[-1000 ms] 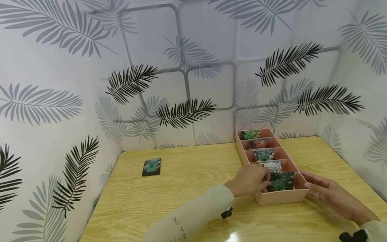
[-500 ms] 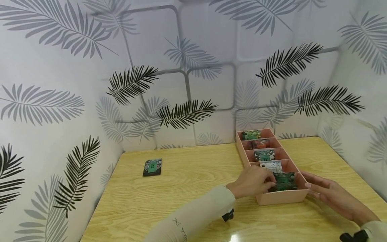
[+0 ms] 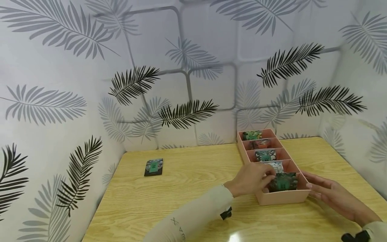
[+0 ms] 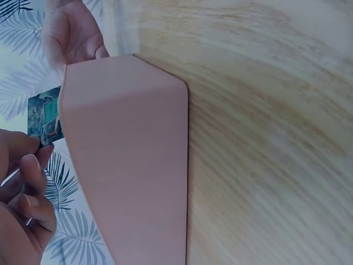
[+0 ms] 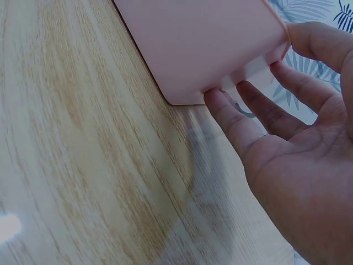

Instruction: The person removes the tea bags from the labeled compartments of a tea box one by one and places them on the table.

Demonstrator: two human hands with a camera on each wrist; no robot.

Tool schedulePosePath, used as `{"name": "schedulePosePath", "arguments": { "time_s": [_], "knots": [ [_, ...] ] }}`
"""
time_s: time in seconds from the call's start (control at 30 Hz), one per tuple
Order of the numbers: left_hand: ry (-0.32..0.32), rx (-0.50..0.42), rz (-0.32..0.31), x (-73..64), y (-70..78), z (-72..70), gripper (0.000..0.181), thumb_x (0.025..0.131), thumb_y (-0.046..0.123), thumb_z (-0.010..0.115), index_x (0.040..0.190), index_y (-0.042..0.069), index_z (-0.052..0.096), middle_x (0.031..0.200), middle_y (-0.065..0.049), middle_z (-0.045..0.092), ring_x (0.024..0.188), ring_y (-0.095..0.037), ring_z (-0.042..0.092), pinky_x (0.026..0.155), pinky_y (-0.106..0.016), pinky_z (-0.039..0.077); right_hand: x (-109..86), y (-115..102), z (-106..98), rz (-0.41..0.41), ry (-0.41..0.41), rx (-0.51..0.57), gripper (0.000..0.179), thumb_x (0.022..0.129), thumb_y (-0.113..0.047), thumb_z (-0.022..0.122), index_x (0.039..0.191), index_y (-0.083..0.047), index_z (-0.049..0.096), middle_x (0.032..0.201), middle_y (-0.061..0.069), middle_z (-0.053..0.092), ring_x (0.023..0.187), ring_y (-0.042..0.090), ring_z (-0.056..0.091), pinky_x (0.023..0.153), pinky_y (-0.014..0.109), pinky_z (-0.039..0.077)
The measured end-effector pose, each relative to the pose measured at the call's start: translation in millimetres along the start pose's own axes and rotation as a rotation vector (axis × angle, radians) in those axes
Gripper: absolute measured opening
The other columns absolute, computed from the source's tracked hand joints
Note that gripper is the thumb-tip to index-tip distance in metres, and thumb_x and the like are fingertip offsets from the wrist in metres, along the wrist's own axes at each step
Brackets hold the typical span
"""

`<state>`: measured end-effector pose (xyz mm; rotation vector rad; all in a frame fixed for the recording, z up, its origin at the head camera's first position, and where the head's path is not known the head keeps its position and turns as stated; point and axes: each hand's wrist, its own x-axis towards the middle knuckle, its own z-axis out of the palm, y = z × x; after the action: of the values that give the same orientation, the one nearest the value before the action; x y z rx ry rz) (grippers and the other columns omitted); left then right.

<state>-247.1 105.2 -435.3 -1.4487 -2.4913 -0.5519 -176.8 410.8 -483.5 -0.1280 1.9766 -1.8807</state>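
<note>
Inside the five-compartment pink box (image 3: pixel 282 198), small printed packets (image 3: pixel 285 183).

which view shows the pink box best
The head view: it shows the pink box from above, five compartments visible, though the left hand covers some rim. Both wrist views crop it, showing only outside walls; the right one adds touching fingertips.

Lone packet (image 3: pixel 153 167) left, box (image 3: pixel 282 198) right, packets (image 3: pixel 284 182) inside, apparently leaning
</note>
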Motion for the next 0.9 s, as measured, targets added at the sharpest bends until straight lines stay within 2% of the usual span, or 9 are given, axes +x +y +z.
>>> {"name": "schedulePosePath", "arguments": {
  "time_s": [0.17, 0.27, 0.4, 0.5, 0.67, 0.8, 0.9],
  "knots": [
    [0.061, -0.037, -0.012, -1.3, -5.9, -6.7, 0.016, 0.097, 0.031, 0.056, 0.107, 0.024, 0.067, 0.095, 0.017, 0.065, 0.073, 0.013, 0.049, 0.059, -0.006, 0.038, 0.0, 2.0, -3.5, 0.027, -0.005, -0.015, 0.059, 0.105, -0.024, 0.038, 0.153, -0.009, 0.008, 0.130, -0.027, 0.035, 0.112, -0.008, 0.050, 0.093, 0.026, 0.045],
    [0.098, -0.053, -0.015, -3.6, -10.0, -12.3, 0.017, 0.097, 0.031, 0.057, 0.107, 0.023, 0.067, 0.095, 0.016, 0.065, 0.075, 0.013, 0.049, 0.059, -0.006, 0.038, 0.3, 1.6, -4.5, 0.054, 0.001, -0.046, 0.060, 0.105, -0.027, 0.038, 0.154, -0.011, 0.007, 0.146, -0.013, 0.024, 0.112, -0.006, 0.050, 0.095, 0.029, 0.045],
    [0.151, -0.077, -0.012, -8.4, -14.9, -22.4, 0.015, 0.097, 0.030, 0.057, 0.105, 0.022, 0.067, 0.092, 0.015, 0.065, 0.074, 0.013, 0.050, 0.061, -0.006, 0.038, 0.4, 2.2, -4.1, 0.062, 0.018, -0.082, 0.061, 0.105, -0.028, 0.038, 0.153, -0.010, 0.006, 0.151, -0.005, 0.016, 0.112, -0.005, 0.050, 0.095, 0.031, 0.044],
    [0.184, -0.100, -0.018, -12.0, -17.8, -30.9, 0.013, 0.097, 0.029, 0.058, 0.103, 0.022, 0.066, 0.089, 0.015, 0.064, 0.070, 0.013, 0.049, 0.059, -0.007, 0.038, 0.2, 1.9, -2.6, 0.056, 0.033, -0.088, 0.063, 0.104, -0.028, 0.039, 0.153, -0.008, 0.005, 0.144, -0.013, 0.023, 0.111, -0.007, 0.050, 0.094, 0.027, 0.045],
    [0.214, -0.133, -0.063, -16.9, -22.6, -39.8, 0.013, 0.097, 0.030, 0.057, 0.102, 0.021, 0.064, 0.080, 0.015, 0.060, 0.056, 0.008, 0.044, 0.053, -0.010, 0.036, 0.5, 0.3, -0.9, 0.041, 0.030, -0.070, 0.063, 0.104, -0.027, 0.040, 0.153, -0.007, 0.006, 0.136, -0.023, 0.031, 0.111, -0.007, 0.051, 0.091, 0.022, 0.045],
    [0.225, -0.170, -0.080, -22.6, -26.4, -43.0, 0.012, 0.098, 0.028, 0.056, 0.102, 0.019, 0.063, 0.076, 0.015, 0.059, 0.055, 0.008, 0.045, 0.053, -0.010, 0.037, 0.5, 1.8, -1.6, 0.012, 0.010, -0.048, 0.061, 0.105, -0.024, 0.040, 0.152, -0.005, 0.007, 0.128, -0.031, 0.037, 0.112, -0.008, 0.050, 0.090, 0.020, 0.045],
    [0.222, -0.183, -0.086, -27.2, -30.8, -45.2, 0.011, 0.098, 0.027, 0.055, 0.100, 0.019, 0.062, 0.075, 0.015, 0.058, 0.054, 0.007, 0.045, 0.052, -0.011, 0.037, 1.4, 3.7, -1.9, 0.008, 0.008, -0.052, 0.062, 0.104, -0.024, 0.040, 0.152, -0.004, 0.006, 0.127, -0.032, 0.037, 0.112, -0.010, 0.049, 0.090, 0.021, 0.045]
  ]
}}
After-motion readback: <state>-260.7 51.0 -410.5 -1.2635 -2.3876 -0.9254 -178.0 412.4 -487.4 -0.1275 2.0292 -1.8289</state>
